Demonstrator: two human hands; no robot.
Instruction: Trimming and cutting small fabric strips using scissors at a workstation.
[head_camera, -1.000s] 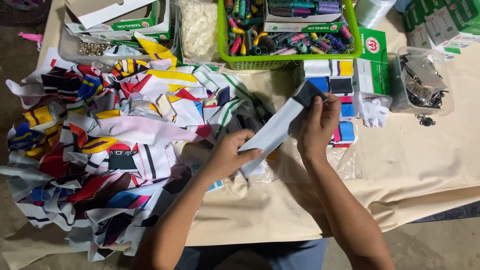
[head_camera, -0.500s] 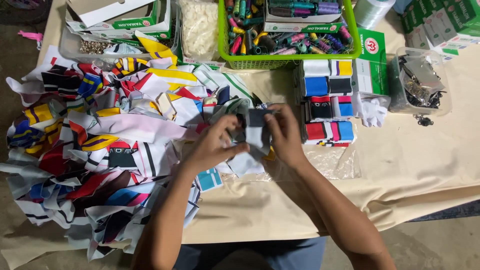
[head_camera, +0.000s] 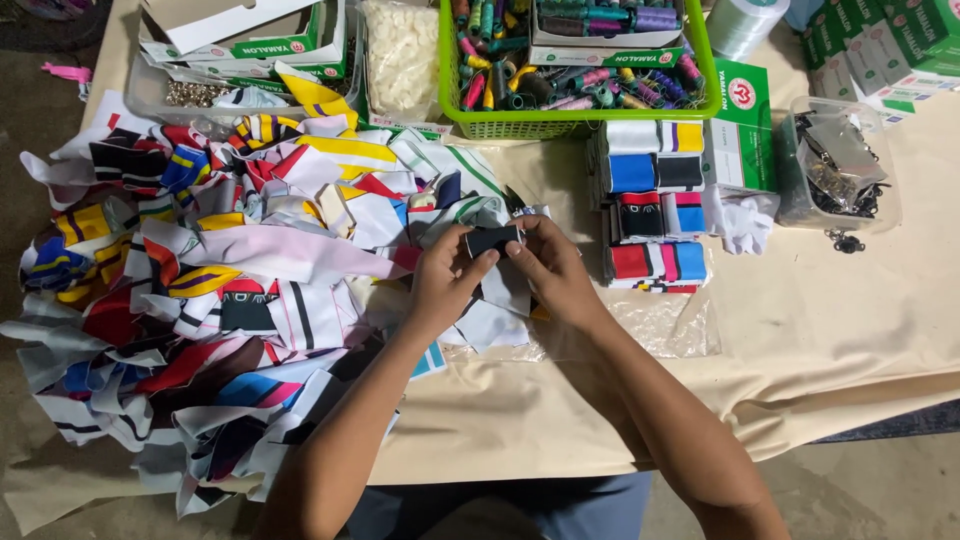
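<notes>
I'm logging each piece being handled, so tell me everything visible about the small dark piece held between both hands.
The dark folded piece is a small black rectangle, apparently fabric, held level above the table. The left hand pinches its left end and the right hand its right end, fingertips on its edges. It sits just above white cloth scraps; its underside is hidden.

Small dark folded fabric strip (head_camera: 492, 240), level, pinched between both hands' fingers (head_camera: 478, 262).
</notes>
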